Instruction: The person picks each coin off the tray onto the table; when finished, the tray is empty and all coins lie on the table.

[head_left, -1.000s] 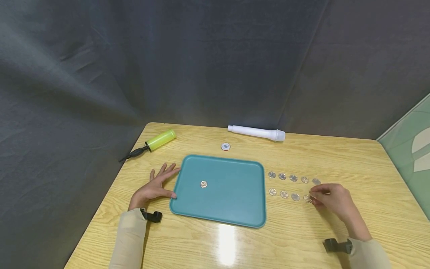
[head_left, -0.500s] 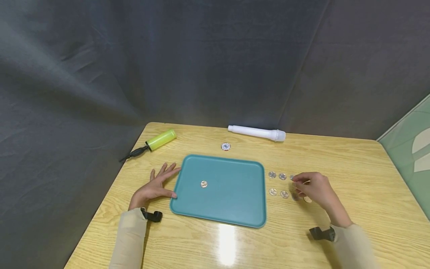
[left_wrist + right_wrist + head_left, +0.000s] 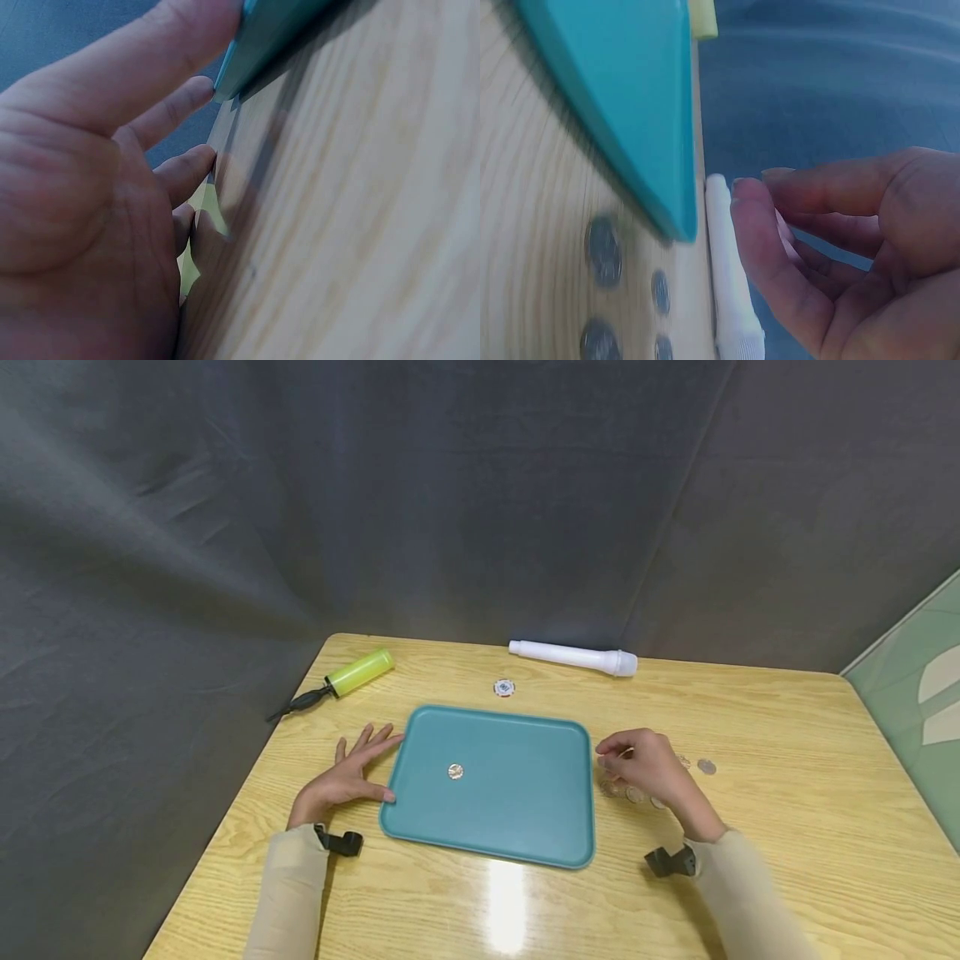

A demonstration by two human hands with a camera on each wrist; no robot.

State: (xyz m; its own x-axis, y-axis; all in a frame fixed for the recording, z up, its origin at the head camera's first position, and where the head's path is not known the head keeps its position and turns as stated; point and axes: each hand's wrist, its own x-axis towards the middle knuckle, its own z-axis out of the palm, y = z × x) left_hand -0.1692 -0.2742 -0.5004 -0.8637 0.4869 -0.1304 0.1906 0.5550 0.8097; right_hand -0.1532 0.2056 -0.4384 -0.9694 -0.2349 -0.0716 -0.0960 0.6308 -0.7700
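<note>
My left hand (image 3: 348, 781) is spread at the left side of a teal tray (image 3: 517, 793), its thumb and a finger touching the rim. A small gold coin (image 3: 455, 772) lies inside the tray. Beyond the tray's right rim, my right hand (image 3: 645, 766) pinches with thumb and forefinger. The coin between those fingertips is nearly hidden in both the head and right wrist views. Beneath and behind this hand lie two rows of shiny coins (image 3: 634, 795), partly covered by it. At the far end of the back row one coin (image 3: 707, 767) shows fully.
A yellow hand pump (image 3: 360, 673) with a black nozzle lies at the table's back left. Behind the tray sits a white poker chip (image 3: 504, 688). A white toy microphone (image 3: 573, 657) lies along the back edge, against a dark curtain (image 3: 480, 510).
My right hand has moved left from the right end of the coin rows to near the tray's right rim, fingers still pinched. My left hand and the tray have stayed put.
</note>
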